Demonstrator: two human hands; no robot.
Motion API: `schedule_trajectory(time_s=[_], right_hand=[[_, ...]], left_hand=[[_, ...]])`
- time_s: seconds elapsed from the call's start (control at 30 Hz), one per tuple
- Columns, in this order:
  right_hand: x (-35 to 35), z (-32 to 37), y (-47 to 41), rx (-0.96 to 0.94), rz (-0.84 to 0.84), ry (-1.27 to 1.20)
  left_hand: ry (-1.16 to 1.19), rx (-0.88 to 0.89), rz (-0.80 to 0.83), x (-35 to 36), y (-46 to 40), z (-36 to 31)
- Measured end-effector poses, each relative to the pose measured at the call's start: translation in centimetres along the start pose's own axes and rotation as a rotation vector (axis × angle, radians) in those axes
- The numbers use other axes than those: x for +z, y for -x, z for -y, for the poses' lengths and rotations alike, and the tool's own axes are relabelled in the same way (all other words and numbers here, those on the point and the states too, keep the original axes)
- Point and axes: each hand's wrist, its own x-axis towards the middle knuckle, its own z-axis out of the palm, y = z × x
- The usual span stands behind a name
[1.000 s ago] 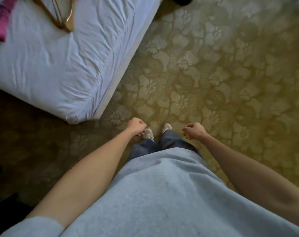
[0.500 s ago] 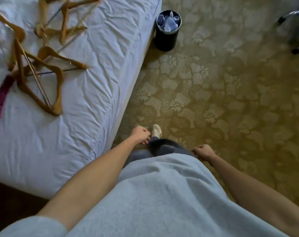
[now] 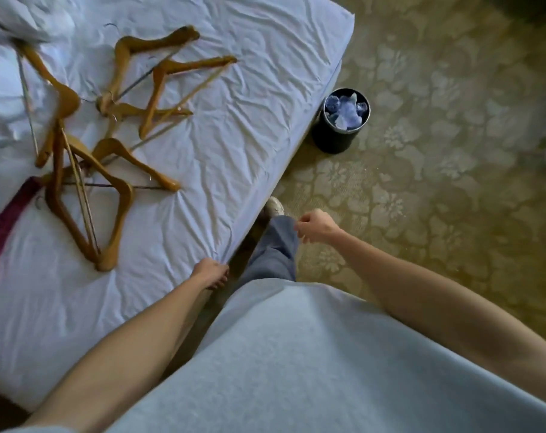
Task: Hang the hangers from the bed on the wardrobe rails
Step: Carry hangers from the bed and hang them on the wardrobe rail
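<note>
A patterned carpet flanks the bed. Our hangers lie heaped far left on it, unreached; left hand and right hand hang loosely curled, empty, since we're approaching.

Bed now closer, left hand at its edge, more hangers visible

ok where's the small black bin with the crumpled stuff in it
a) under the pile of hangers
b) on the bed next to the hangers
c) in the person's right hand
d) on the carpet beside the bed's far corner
d: the black bin stands on the patterned carpet just off the bed, apart from the wooden hangers and both hands.
</note>
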Motion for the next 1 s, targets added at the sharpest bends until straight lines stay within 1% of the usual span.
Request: schedule_trajectory(time_s=[0.13, 0.27, 0.37, 0.47, 0.53, 0.67, 0.8, 0.87, 1.0], right_hand=[[-4.3, 6.4, -6.2, -0.010, 0.057, 0.114], [-9.9, 11.2, -10.7, -0.022, 0.084, 0.205], [-14.1, 12.2, -13.2, -0.018, 0.076, 0.233], [-17.9, 11.8, -15.5, 0.045, 0.056, 0.287], [-20.4, 11.6, -17.2, 0.086, 0.074, 0.319], [-23.7, 12.1, -20.7, 0.096, 0.130, 0.397], [-25.6, 15.7, -24.4, -0.006, 0.158, 0.468], [-26.2, 19.0, -26.1, -0.074, 0.201, 0.490], [-26.3, 26.4, -29.3, -0.186, 0.258, 0.480]], left_hand=[[0.100, -0.060, -0.015, -3.4, -3.2, -6.3], [0.197, -0.036, 0.004, -6.4, -5.5, -14.6], [0.239, 0.027, 0.014, -7.8, -6.4, -20.7], [0.277, 0.091, 0.007, -8.7, -7.2, -26.3], [0.306, 0.115, 0.000, -9.5, -8.0, -29.3], [0.399, 0.079, 0.004, -10.4, -9.5, -32.7], [0.576, -0.040, -0.055, -11.7, -10.2, -34.4], [0.668, -0.098, -0.088, -12.5, -10.4, -34.9], [0.766, -0.167, -0.157, -14.5, -11.5, -35.9]])
